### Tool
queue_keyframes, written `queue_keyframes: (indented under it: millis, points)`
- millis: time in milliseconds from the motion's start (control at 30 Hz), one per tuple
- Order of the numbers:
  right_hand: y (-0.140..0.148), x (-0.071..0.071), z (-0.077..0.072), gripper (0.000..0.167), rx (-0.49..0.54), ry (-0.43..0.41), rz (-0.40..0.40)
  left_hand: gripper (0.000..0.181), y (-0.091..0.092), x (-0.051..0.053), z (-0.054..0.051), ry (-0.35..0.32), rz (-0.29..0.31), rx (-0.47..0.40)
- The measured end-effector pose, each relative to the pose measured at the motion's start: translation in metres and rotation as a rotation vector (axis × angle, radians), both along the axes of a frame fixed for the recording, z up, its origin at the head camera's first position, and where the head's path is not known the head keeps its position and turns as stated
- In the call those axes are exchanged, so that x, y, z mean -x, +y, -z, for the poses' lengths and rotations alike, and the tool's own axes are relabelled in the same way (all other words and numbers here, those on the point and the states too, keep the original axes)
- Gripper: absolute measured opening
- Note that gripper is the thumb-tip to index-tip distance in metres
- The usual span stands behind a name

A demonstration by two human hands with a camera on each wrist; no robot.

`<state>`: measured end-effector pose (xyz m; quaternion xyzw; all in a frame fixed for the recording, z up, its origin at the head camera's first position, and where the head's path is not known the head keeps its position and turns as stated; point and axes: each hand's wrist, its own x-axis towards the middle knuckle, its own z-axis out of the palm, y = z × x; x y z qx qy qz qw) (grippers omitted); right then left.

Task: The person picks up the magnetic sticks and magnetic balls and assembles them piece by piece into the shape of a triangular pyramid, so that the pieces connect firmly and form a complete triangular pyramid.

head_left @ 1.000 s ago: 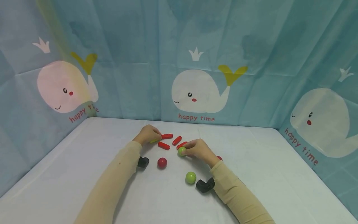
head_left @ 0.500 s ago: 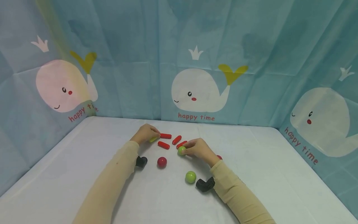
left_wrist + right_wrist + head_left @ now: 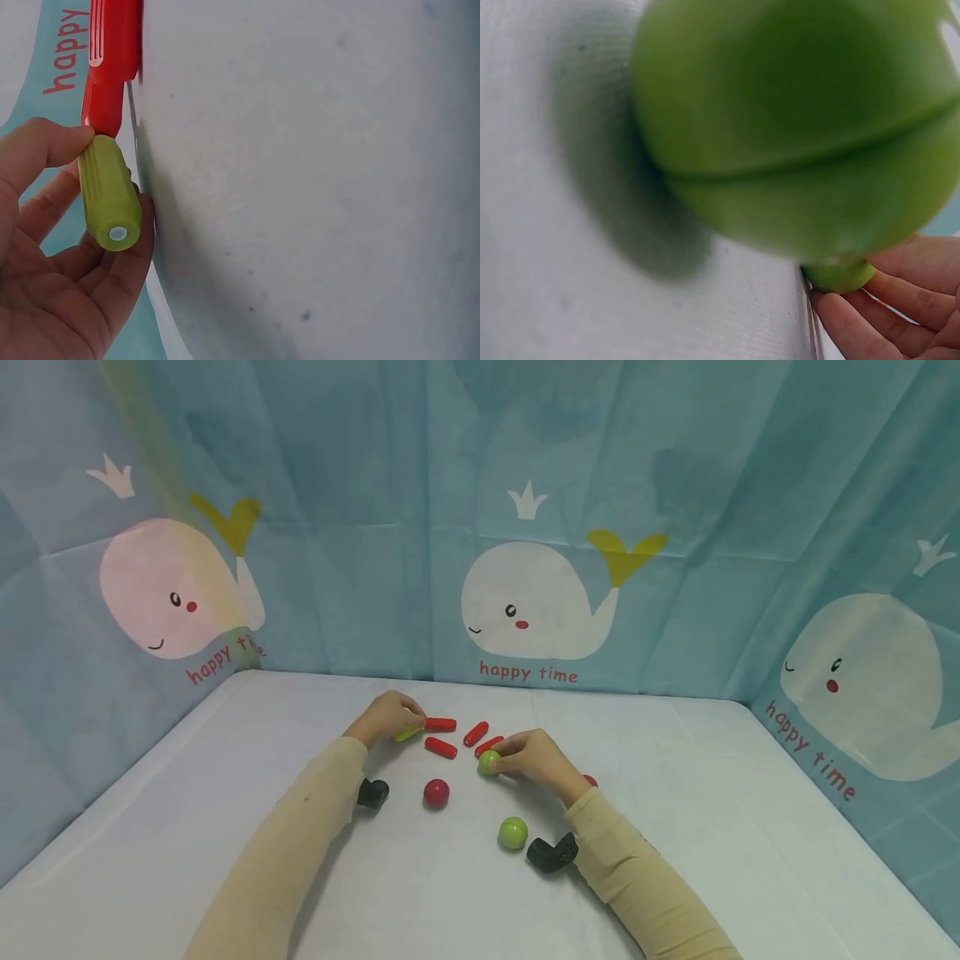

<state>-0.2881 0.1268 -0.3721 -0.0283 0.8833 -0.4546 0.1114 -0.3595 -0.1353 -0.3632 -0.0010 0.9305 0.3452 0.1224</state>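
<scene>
In the head view, my left hand (image 3: 386, 716) pinches a yellow-green rod (image 3: 408, 734) at the back of the table. Up close, this rod (image 3: 109, 191) has ribbed sides and a small pale disc in its end. My left thumb lies where it meets the end of a red rod (image 3: 441, 724). Another red rod (image 3: 441, 747) lies nearer, with two more red rods (image 3: 476, 733) to the right. My right hand (image 3: 536, 763) pinches a green ball (image 3: 489, 762) beside the rightmost rod. In the right wrist view, a closer green ball (image 3: 795, 127) partly covers the held one.
On the white table (image 3: 420, 893), a red ball (image 3: 437, 793) and a second green ball (image 3: 513, 833) lie nearer me. Another red ball (image 3: 591, 781) is partly hidden behind my right wrist. Black devices (image 3: 553, 853) sit at both sleeves. A blue whale-print curtain (image 3: 360, 593) surrounds the table.
My left hand has shifted slightly left with the yellow-green rod, and the red rod at its end has moved left too. My right hand holds the green ball in place.
</scene>
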Motion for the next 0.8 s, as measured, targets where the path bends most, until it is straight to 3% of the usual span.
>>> queue_keyframes:
  millis: [133, 433, 800]
  points:
    - [0.000, 0.000, 0.001, 0.031, 0.005, 0.007, -0.001, 0.029, 0.001, -0.001, 0.001, 0.015, 0.018, 0.014]
    - [0.000, -0.001, 0.000, 0.029, 0.020, 0.015, -0.006, 0.033, -0.003, -0.002, -0.006, 0.020, -0.010, 0.041]
    - [0.000, -0.002, 0.000, 0.031, 0.001, 0.001, 0.002, 0.030, -0.007, -0.008, -0.014, 0.054, -0.014, -0.088]
